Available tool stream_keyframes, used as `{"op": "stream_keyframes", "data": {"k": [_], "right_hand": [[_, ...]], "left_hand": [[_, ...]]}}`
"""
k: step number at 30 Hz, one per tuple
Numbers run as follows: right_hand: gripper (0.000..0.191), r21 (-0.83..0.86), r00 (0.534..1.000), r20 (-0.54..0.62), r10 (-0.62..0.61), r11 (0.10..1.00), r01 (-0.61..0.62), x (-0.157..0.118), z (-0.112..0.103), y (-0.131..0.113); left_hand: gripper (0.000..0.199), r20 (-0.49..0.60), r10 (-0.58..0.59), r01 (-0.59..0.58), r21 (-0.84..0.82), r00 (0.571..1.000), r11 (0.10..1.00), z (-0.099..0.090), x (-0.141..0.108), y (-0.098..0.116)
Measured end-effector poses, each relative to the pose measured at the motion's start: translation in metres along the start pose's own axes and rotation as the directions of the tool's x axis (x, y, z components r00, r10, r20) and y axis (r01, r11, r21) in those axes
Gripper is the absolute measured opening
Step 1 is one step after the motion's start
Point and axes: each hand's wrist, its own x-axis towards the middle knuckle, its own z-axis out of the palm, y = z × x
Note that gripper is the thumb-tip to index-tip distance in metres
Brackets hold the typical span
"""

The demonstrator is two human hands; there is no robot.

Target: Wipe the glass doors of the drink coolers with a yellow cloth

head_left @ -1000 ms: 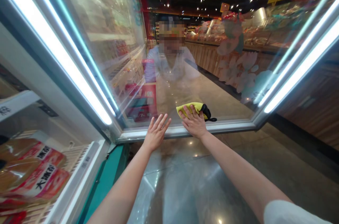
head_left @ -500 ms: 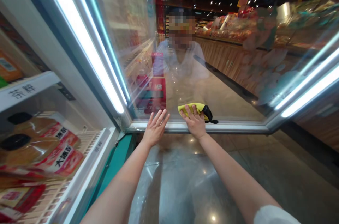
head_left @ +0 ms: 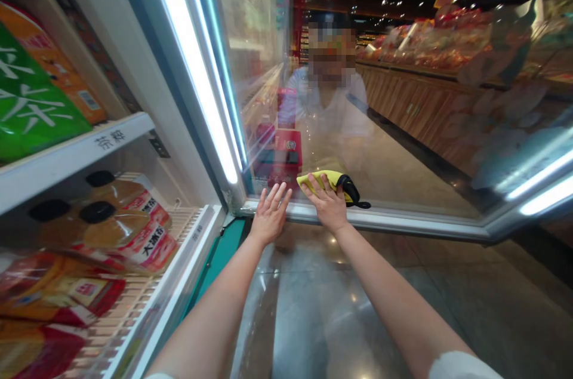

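Presses yellow-and-black cloth point(head_left: 333, 177) low against display cooler's glass door point(head_left: 403, 182) under flat, spread right hand point(head_left: 330, 203). Holds left hand point(head_left: 270, 216) open, apart from right, near bottom frame rail point(head_left: 403, 224).

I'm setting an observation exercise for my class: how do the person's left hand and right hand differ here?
The left hand shows no cloth under it, while the right hand lies over a yellow cloth at the glass. The left hand is nearer the bottles; the right hand is farther from them. Both are bare, fingers extended, backs toward the camera.
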Motion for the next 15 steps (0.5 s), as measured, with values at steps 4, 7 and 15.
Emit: {"op": "stream_keyframes", "data": {"k": [4, 7, 15], "right_hand": [[0.069, 0.090, 0.969, 0.093, -0.230, 0.971, 0.222, -0.025, -0.002, 0.018], [0.068, 0.067, 0.990, 0.032, -0.140, 0.988, 0.138, -0.013, -0.015, 0.026], [0.062, 0.024, 0.997, -0.075, -0.027, 0.999, 0.029, 0.068, -0.016, -0.046]], "left_hand": [[0.077, 0.016, -0.042, 0.043, -0.007, 0.999, 0.999, 0.000, -0.011, -0.006], [0.076, 0.016, -0.056, 0.056, -0.010, 0.998, 0.998, -0.001, -0.015, -0.010], [0.073, 0.013, -0.116, 0.115, 0.029, 0.993, 0.993, -0.003, -0.024, -0.019]]}}
